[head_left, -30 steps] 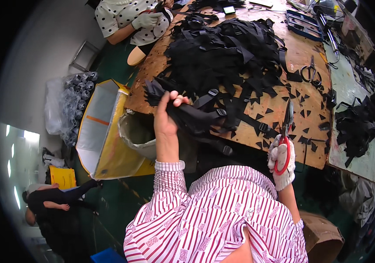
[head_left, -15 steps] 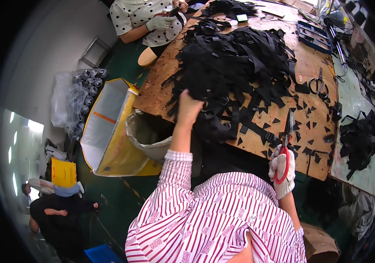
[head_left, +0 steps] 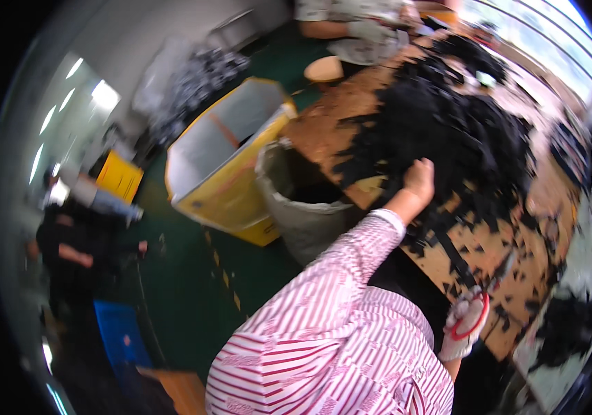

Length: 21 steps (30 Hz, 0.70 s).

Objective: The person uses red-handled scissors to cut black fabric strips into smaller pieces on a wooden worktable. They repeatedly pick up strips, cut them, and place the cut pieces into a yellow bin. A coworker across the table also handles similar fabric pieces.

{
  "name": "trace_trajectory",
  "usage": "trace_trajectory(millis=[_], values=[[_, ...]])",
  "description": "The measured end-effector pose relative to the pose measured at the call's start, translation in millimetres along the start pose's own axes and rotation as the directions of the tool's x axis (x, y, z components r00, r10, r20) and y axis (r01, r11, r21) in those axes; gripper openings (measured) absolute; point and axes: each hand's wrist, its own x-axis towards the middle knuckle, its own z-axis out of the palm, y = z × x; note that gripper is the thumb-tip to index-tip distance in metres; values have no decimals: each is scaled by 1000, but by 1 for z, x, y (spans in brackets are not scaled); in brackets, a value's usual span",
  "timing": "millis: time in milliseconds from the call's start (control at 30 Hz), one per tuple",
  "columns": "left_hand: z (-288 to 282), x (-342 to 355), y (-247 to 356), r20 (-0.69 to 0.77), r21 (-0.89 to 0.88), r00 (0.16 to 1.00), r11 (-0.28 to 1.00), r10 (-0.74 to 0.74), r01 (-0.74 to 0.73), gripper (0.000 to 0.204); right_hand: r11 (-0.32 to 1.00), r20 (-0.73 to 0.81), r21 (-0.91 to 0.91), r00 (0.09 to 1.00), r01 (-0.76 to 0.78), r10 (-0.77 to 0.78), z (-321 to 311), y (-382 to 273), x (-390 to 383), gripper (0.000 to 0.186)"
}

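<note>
A heap of black webbing straps (head_left: 441,121) lies on the wooden table (head_left: 324,117). My bare left hand (head_left: 419,180) is over the near edge of the heap, its fingers curled closed. Whatever those fingers hold, if anything, is hidden by blur. In a white knitted glove, my right hand (head_left: 456,330) grips red-handled scissors (head_left: 479,319) at the table's near edge. The blades point away over the board, smeared by motion. Small black cut pieces (head_left: 503,308) are scattered around them.
Left of the table stand a grey bin (head_left: 303,225) and a large yellow-and-white open container (head_left: 223,197). Across the table's far end, a person with a gloved hand (head_left: 372,31) sits. More black straps (head_left: 569,328) lie on a pale surface at right.
The view has swung, shifting the table and heap rightward in the picture. My left hand stays at the heap, with its arm stretched further. The right hand still holds the scissors.
</note>
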Motion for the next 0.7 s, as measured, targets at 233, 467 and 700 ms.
trace_trajectory(millis=[233,467,700], values=[[20,10,14,23,11,999,1000,22,-22,11,983,119,-175,992,62,-41,13,-1,-12,38],[-42,1,-3,-74,99,988,987,137,-129,22,962,90,-273,995,-3,29,19,-6,-9,29],[-144,22,-31,-566,-639,803,715,-186,-284,30,963,-32,-247,994,-111,106,27,-10,-5,5]])
